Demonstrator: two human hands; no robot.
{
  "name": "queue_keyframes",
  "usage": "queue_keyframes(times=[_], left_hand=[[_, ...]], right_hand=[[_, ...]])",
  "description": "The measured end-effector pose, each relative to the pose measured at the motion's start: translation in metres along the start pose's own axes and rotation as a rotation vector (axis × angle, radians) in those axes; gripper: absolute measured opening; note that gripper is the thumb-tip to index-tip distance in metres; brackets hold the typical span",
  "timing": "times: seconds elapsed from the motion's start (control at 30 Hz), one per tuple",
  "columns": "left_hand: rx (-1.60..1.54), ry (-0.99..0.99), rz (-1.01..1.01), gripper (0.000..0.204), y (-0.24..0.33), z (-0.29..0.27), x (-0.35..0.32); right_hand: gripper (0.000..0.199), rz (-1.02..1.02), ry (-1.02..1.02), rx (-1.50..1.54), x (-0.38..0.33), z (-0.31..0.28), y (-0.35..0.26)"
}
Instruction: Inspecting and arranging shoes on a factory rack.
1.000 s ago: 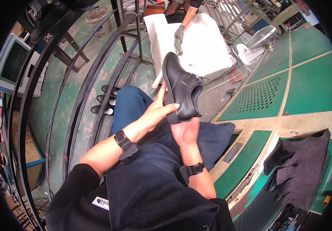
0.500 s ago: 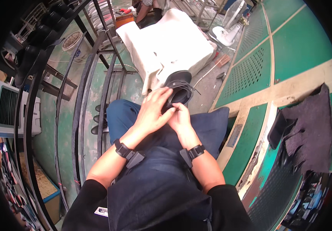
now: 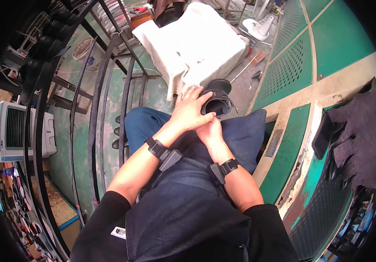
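Forearms, two of them, are being extended from two black sleeves (image 3: 103, 220) (image 3: 268, 227), and one black wrist device is being worn on each (image 3: 164, 153) (image 3: 223, 170). One navy apron (image 3: 188, 209) is being worn over the lap, and one blue trouser knee (image 3: 142, 122) is being left uncovered at its left.

One black lace-up shoe (image 3: 217, 92) is being held just above the apron, its toe pointed away and its opening turned up. Its heel is being gripped by the right hand (image 3: 210, 130) with curled fingers; how tightly these are being closed cannot be told, as they are partly covered. The shoe's left side is being touched by the left hand (image 3: 190, 110), opened fairly wide, its fingers nearly straight and its thumb at the collar.

Three dark shoe tips (image 3: 117, 143) are being partly hidden beside the knee. At the right, one ragged dark cloth (image 3: 362, 139) is being draped over a green bench.

At the left, one air cooler (image 3: 18, 131) is being partly screened by a metal rack (image 3: 92, 131), on which at least four black shoes (image 3: 34, 78) are being supported.

Farther ahead, one block is being covered by white cloth (image 3: 196, 39); one reddish brick (image 3: 258, 57) and one white fan (image 3: 258, 29) are being seen beyond its right side.
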State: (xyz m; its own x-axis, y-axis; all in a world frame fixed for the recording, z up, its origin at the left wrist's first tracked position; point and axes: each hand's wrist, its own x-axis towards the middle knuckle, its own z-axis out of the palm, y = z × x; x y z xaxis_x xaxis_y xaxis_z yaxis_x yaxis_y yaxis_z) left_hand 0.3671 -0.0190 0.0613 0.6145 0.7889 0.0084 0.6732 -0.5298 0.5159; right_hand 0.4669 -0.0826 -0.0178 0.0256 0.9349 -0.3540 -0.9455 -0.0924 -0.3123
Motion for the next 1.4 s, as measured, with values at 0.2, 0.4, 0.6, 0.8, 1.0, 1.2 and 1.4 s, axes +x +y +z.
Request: queue_keyframes(times=[0.2, 0.4, 0.6, 0.8, 1.0, 1.2, 1.4], left_hand=[[-0.080, 0.012, -0.017, 0.078, -0.007, 0.002, 0.001], [-0.037, -0.173, -0.115, 0.075, 0.002, -0.002, -0.007], [-0.002, -0.068, -0.016, 0.074, -0.001, -0.006, -0.009], [-0.235, -0.091, -0.178, 0.073, -0.026, -0.009, 0.009], [-0.486, 0.441, -0.046, 0.078, -0.017, -0.008, -0.001], [-0.359, 0.366, -0.053, 0.071, -0.026, -0.004, -0.007], [-0.420, 0.196, 0.031, 0.074, -0.028, -0.005, -0.021]], right_hand=[[0.052, 0.069, 0.045, -0.103, 0.009, -0.019, 0.007], [0.062, 0.103, -0.093, -0.219, -0.009, -0.011, 0.012], [0.057, 0.088, -0.039, -0.191, 0.007, -0.016, 0.004], [0.044, 0.145, 0.004, -0.188, 0.005, -0.025, 0.009], [0.046, 0.117, 0.093, -0.190, 0.000, -0.014, 0.006], [0.049, 0.118, 0.033, -0.167, -0.004, -0.015, 0.008], [0.050, 0.124, 0.054, -0.222, -0.011, -0.015, 0.002]])
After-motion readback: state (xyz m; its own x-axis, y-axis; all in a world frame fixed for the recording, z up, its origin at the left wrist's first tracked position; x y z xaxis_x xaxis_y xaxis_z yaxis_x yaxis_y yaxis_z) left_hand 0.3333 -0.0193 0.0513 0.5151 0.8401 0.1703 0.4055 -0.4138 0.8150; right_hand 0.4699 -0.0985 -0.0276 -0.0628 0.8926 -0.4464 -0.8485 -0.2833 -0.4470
